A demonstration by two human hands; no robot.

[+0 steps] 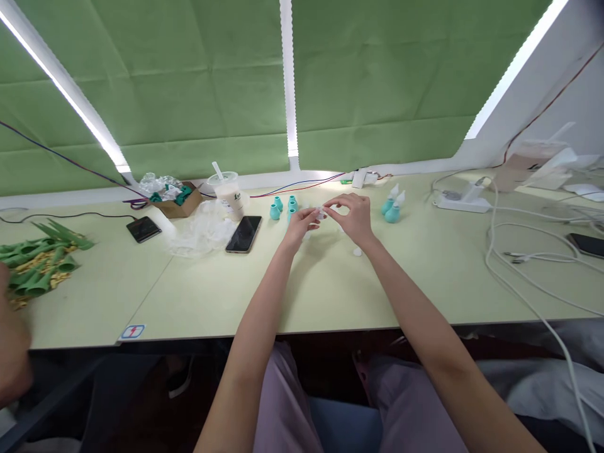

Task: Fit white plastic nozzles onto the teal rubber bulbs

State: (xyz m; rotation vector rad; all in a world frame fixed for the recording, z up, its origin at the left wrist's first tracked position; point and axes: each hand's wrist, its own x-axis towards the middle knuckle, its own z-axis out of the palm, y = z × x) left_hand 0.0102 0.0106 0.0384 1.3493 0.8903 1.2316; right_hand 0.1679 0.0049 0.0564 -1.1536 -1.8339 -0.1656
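Note:
My left hand (302, 228) and my right hand (353, 218) meet above the table, both pinching a small translucent white piece (321, 214). Fingers cover much of it, so its exact kind is unclear. Just left of my hands stand several small teal bulb-shaped bottles (274, 212) with open necks, one partly behind my left hand. To the right are teal bulbs (392, 214) topped with white pointed tips (401, 198). A loose white piece (357, 251) lies on the table below my right hand, and other pale bits are partly hidden behind my fingers.
Left of me lie a black phone (244, 234), a crumpled clear plastic bag (207, 228), a drink cup (229, 195) and a cardboard box (177, 206). Green cone-shaped parts (40, 270) sit by another person's arm (12, 340). A power strip (461, 202) and white cables (493, 251) spread rightward.

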